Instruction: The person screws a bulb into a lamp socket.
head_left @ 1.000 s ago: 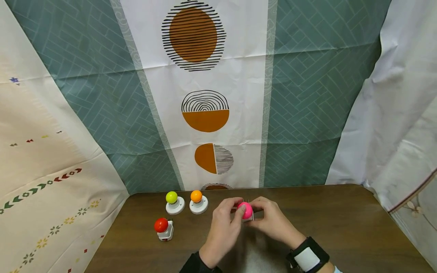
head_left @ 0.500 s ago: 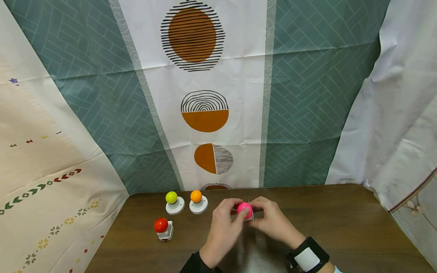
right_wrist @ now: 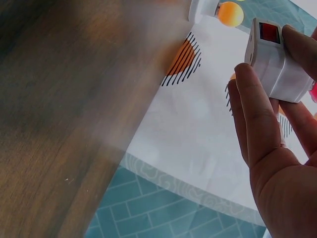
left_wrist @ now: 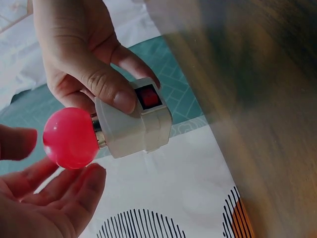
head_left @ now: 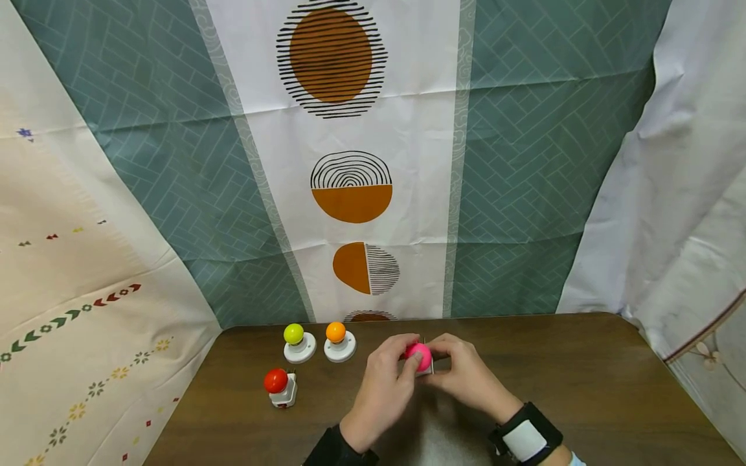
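A pink round light bulb (head_left: 421, 356) stands screwed to a white plug-in lamp socket (left_wrist: 126, 129), raised between my two hands. My left hand (head_left: 379, 388) has its fingers curved round the bulb; in the left wrist view the fingertips are at its underside and the thumb is slightly off its end. My right hand (head_left: 466, 375) pinches the socket between thumb and fingers. A red rocker switch (left_wrist: 150, 97) shows on the socket's side. Between bulb and socket, a strip of the metal screw base (left_wrist: 98, 131) is visible.
On the table's left stand a lime-green bulb (head_left: 294, 334) and an orange bulb (head_left: 335, 332) in round white holders. Nearer is a red bulb (head_left: 276, 380) in a white plug-in socket (head_left: 284, 393). Patterned cloth (head_left: 524, 194) hangs behind the brown table (head_left: 583, 388).
The left thumb and fingers have shifted slightly on the pink bulb. The right hand keeps its hold on the socket, in nearly the same place.
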The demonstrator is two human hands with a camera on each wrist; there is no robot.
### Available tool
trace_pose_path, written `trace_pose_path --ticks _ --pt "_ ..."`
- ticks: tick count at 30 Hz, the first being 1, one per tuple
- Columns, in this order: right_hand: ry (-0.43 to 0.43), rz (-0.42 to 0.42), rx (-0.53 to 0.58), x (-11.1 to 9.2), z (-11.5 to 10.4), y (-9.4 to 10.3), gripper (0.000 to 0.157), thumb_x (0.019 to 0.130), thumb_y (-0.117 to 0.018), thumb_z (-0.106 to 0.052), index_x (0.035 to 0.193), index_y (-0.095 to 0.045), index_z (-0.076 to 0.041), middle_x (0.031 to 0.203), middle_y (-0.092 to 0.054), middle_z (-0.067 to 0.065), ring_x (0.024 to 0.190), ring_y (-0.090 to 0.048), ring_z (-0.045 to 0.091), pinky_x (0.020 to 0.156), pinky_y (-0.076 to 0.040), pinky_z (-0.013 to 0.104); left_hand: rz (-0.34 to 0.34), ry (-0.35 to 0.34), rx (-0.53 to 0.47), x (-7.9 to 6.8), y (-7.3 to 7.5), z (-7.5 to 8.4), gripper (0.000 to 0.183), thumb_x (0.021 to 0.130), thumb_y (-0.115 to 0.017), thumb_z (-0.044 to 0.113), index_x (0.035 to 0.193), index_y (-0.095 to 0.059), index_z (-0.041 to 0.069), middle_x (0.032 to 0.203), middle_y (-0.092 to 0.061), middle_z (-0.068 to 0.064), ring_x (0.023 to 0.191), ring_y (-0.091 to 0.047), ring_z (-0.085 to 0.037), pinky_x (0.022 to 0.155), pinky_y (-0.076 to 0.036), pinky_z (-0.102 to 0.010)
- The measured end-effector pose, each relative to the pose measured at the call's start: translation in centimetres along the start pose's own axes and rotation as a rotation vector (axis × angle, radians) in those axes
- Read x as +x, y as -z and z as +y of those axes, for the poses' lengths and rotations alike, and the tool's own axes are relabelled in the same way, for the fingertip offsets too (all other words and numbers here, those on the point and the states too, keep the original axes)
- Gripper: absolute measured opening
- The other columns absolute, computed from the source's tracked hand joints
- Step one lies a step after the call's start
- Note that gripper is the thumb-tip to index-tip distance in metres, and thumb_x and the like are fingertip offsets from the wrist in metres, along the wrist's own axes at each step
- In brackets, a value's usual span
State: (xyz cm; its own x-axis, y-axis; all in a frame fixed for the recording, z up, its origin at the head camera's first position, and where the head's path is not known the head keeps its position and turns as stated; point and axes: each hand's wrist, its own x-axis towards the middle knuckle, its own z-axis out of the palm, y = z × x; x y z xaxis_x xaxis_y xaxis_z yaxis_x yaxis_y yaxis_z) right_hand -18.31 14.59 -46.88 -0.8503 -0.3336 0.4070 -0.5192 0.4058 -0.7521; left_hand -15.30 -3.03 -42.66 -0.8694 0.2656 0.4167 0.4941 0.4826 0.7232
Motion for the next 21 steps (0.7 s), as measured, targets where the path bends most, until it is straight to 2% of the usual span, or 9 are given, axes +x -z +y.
trace_pose_path --ticks 5,9,16,21 --pt "-0.006 -0.01 -0.003 0.06 0.0 0.11 0.032 0.069 -0.082 -0.023 0.096 -0.065 -0.031 0.095 -0.055 -0.012 0.088 -0.056 0.007 0.076 -0.05 0.036 0.072 0.023 0.008 -0.09 -0.04 -0.07 0.033 0.088 -0.063 0.036 0.114 -0.06 0.017 0.11 -0.057 0.004 0.093 -0.054 -0.007 0.08 -0.048 -0.028" --pt "-0.012 -0.014 -0.004 0.06 -0.04 0.11 0.033 0.069 -0.081 -0.02 0.096 -0.065 -0.03 0.095 -0.055 -0.011 0.088 -0.056 0.007 0.077 -0.05 0.034 0.106 0.039 -0.009 -0.13 -0.11 -0.16 0.033 0.085 -0.065 0.041 0.108 -0.062 0.017 0.102 -0.057 0.005 0.088 -0.055 -0.008 0.078 -0.049 -0.028" --pt "-0.036 -0.013 0.012 0.08 -0.18 0.13 0.034 0.069 -0.082 -0.022 0.098 -0.066 -0.03 0.095 -0.055 -0.012 0.088 -0.055 0.007 0.077 -0.05 0.037 0.092 0.045 -0.018 -0.08 -0.12 -0.16 0.029 0.084 -0.068 0.035 0.105 -0.063 0.016 0.1 -0.057 0.008 0.086 -0.055 -0.007 0.076 -0.05 -0.029" --pt "-0.051 -0.015 0.023 0.03 -0.17 0.16 0.034 0.069 -0.082 -0.025 0.099 -0.065 -0.029 0.095 -0.055 -0.011 0.087 -0.056 0.007 0.077 -0.05 0.038 0.062 0.01 -0.001 0.01 -0.04 -0.16 0.024 0.086 -0.067 0.026 0.108 -0.062 0.016 0.102 -0.057 0.008 0.088 -0.054 -0.007 0.077 -0.048 -0.027"
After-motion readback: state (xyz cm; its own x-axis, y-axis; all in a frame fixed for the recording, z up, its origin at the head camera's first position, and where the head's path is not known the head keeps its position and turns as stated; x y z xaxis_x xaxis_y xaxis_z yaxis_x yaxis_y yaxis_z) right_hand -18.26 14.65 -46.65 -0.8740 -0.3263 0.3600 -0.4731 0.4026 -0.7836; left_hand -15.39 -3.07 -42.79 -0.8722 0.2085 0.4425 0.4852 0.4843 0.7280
